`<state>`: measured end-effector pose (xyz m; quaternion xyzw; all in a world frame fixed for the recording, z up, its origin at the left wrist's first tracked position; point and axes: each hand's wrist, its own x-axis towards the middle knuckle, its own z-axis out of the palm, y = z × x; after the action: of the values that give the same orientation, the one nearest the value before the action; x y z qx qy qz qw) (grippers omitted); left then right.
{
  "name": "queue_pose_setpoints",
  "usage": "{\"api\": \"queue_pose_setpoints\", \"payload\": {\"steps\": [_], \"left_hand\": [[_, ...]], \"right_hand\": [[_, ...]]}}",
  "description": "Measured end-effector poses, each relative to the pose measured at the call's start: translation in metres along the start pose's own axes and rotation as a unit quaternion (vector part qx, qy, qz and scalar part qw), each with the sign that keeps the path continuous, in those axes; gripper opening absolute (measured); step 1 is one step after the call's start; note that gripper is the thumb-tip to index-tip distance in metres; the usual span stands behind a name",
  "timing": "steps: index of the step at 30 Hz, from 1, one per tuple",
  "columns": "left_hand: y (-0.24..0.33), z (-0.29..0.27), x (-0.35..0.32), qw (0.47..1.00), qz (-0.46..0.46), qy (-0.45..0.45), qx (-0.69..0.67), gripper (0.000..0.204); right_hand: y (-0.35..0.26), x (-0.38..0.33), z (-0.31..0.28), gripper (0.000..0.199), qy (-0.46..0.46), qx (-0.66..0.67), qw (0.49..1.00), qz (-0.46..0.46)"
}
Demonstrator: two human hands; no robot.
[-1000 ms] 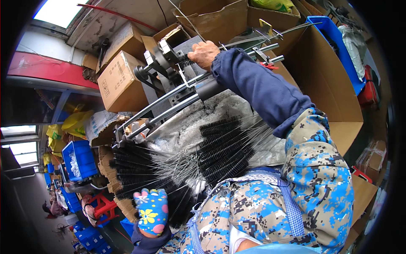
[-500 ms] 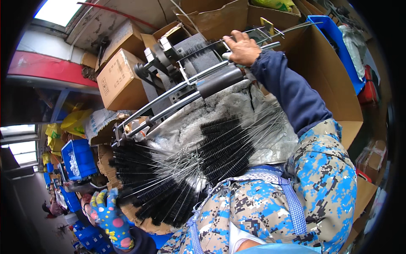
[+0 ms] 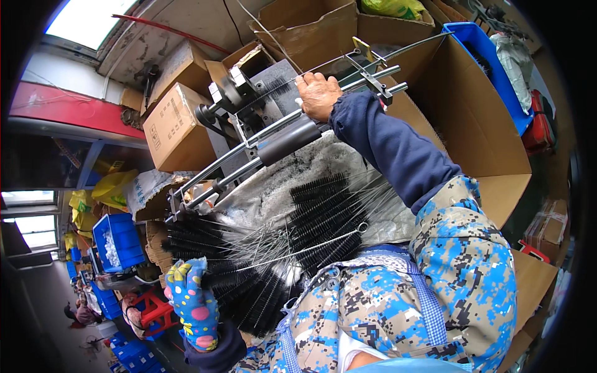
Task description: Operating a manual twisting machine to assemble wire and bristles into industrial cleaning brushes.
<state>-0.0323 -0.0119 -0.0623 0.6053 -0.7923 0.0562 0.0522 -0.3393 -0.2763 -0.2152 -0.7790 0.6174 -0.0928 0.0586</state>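
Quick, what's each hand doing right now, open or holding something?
Left hand: gloved, curled beside the black brushes; grip can't be told.
Right hand: bare, bent by the metal rods; whether it holds anything can't be told.

The bare right hand (image 3: 320,96), in a dark-blue fabric sleeve, rests over 2 round silver metal rails (image 3: 241,170); its fingertips are beside a thin silver metal rod. Left of that hand sits a black-bristled wire brush (image 3: 273,93); below-left, a smooth black cylinder (image 3: 289,142); to its right, a large brown cardboard box (image 3: 479,118).

The left hand (image 3: 191,304) wears a blue flower-patterned fabric glove, just beside a long silver wire handle with a ring end (image 3: 280,256); its grip is unclear. Black bristle brushes (image 3: 193,239) lie above it, a red plastic stool (image 3: 155,314) left.
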Motion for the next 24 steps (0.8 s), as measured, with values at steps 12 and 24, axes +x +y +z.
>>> {"api": "queue_pose_setpoints", "payload": {"steps": [12, 24], "left_hand": [[-0.005, -0.01, -0.011, 1.0, -0.028, 0.008, -0.009, 0.052], [-0.021, 0.004, -0.024, 0.998, -0.051, 0.02, -0.041, 0.057]], "right_hand": [[-0.072, 0.007, 0.003, 0.041, -0.016, 0.042, 0.999, -0.029], [-0.005, 0.005, -0.012, 0.045, -0.062, -0.012, 0.998, -0.026]]}}
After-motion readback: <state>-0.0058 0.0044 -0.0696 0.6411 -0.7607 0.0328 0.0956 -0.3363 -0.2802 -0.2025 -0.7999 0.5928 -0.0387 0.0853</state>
